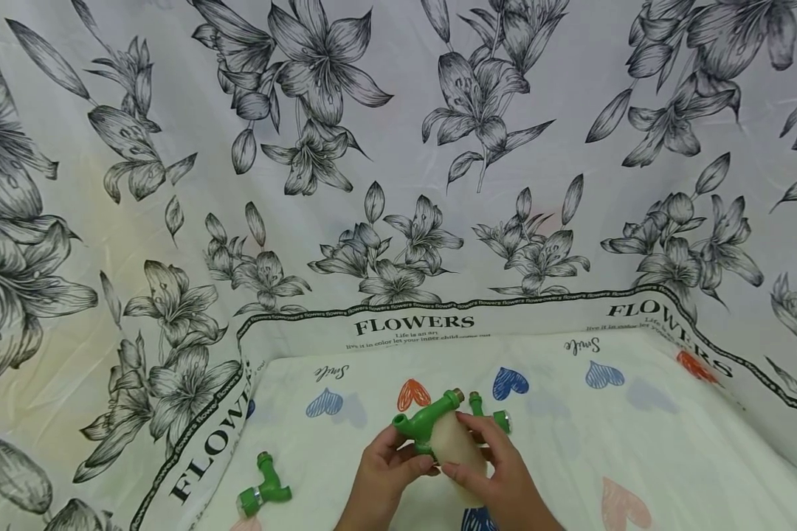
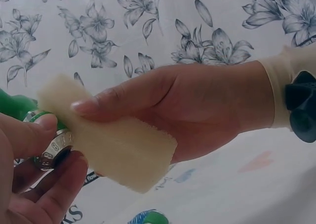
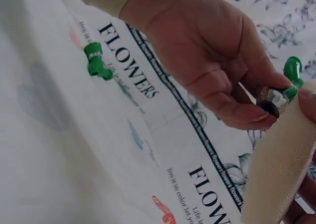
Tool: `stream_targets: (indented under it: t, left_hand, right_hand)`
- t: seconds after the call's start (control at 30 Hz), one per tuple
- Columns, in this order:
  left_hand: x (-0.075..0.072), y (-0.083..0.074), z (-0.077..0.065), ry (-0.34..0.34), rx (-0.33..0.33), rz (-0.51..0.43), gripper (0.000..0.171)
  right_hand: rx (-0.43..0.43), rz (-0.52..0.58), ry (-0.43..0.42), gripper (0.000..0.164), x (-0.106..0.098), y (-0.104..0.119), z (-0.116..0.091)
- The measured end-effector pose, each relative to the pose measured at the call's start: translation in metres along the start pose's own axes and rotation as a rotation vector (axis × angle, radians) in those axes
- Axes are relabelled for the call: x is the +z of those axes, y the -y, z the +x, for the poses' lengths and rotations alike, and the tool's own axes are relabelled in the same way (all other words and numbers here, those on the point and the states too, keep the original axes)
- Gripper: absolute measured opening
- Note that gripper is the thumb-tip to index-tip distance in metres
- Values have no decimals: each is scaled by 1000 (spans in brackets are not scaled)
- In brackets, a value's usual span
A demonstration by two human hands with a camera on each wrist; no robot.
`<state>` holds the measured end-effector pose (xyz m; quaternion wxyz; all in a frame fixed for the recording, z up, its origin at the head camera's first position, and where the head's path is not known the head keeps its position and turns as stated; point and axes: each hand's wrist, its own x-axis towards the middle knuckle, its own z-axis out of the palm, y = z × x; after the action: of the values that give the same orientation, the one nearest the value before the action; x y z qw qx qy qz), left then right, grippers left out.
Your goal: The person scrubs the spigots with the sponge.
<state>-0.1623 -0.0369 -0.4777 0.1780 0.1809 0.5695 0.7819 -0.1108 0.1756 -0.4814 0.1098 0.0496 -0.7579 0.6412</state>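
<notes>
My left hand pinches a green tap by its silver-coloured handle end; the brass-coloured threaded end tilts up to the right in the head view. My right hand holds a beige sponge-like block against the tap's side, thumb on one face. In the left wrist view this block hides part of the tap, and the right-hand fingers behind it are mostly hidden. The right wrist view shows the tap's curved green spout beyond the block.
A second green tap lies on the heart-patterned cloth at the left. A third green tap lies behind the right hand, partly hidden. White flower-printed curtains stand at the back and both sides.
</notes>
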Motion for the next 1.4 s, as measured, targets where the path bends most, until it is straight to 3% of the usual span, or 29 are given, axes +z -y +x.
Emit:
stream_targets:
  t: [0.33,0.7,1.0,1.27,1.4]
  left_hand:
    - [1,-1,0,89,16,12,45]
    - [1,4,2,-68,-34,62,45]
    - [0,4,7,-167,-45,68,60]
    - [2,6,9,-162,-35,47,63]
    - [2,6,8,-122,-30,43,57]
  right_hand:
    - [26,32,-62,53,-6,-6,5]
    - [-27,25,-13,56,3,-7,-2]
    - [-163,-16,36,62,11,-3,-6]
    - [-114,-17,42,62,11,2,-6]
    - [-111,-20,7,63,11,-2,-6]
